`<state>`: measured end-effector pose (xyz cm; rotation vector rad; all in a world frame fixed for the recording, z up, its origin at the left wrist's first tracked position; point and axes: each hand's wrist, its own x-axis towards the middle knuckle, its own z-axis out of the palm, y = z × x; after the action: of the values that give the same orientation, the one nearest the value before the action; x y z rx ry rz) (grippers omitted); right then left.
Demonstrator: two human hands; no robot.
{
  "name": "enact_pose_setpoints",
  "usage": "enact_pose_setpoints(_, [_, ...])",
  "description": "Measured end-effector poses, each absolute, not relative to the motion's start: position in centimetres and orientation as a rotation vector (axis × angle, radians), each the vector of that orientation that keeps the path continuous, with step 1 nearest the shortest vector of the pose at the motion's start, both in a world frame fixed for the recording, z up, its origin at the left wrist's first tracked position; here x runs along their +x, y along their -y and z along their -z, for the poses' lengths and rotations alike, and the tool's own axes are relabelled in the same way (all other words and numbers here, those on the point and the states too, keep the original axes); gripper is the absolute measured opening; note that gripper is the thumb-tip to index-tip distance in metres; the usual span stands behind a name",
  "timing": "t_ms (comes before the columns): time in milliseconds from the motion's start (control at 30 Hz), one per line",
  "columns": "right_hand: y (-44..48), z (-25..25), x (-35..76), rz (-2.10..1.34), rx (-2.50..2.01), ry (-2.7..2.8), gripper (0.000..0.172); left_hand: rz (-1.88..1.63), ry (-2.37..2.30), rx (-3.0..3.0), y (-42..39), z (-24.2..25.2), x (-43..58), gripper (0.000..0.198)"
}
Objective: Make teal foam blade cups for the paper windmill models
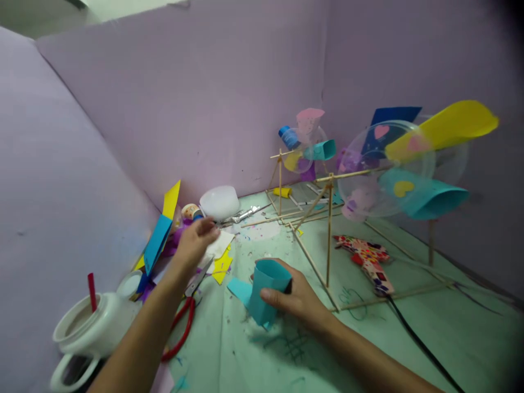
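Note:
My right hand [297, 297] is closed around a rolled teal paper cone [264, 289], holding it just above the green table [409, 338]. My left hand [195, 241] reaches toward the pile of paper scraps at the back left, its fingers curled near a white scrap [221, 243]; whether it grips anything is unclear. Red-handled scissors [186, 316] lie under my left forearm. Behind stands a wooden stick frame [327, 229] carrying clear discs [368, 169] with teal, yellow and blue paper cones.
A white cup [88, 327] with a red stick stands at the front left. Yellow and blue paper sheets [161, 234] lean on the purple wall. A patterned glue gun [370, 259] with black cord lies at the right. A white bowl [220, 202] sits at the back.

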<state>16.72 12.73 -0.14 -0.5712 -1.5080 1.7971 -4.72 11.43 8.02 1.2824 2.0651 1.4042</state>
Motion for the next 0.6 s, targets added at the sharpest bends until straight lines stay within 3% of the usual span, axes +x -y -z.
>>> enact_pose_setpoints(100, [-12.8, -0.1, 17.0, -1.769, -0.56, 1.54, 0.059, -1.14, -1.705, 1.28, -5.9, -5.6, -0.6, 0.054])
enact_pose_setpoints(233, [-12.5, 0.0, 17.2, -1.786, -0.555, 1.496, 0.061, -1.052, -1.57, 1.29, -2.5, -2.7, 2.9, 0.057])
enact_pose_setpoints(467, [-12.0, 0.2, 17.0, -1.954, -0.488, 1.324, 0.066, -1.149, -1.649, 1.176, -3.1, -1.8, 3.6, 0.039])
enact_pose_setpoints(600, [-12.4, 0.2, 16.8, -1.812, -0.665, 1.359, 0.056, -1.194, -1.659, 1.139, -2.6, -1.5, 3.5, 0.032])
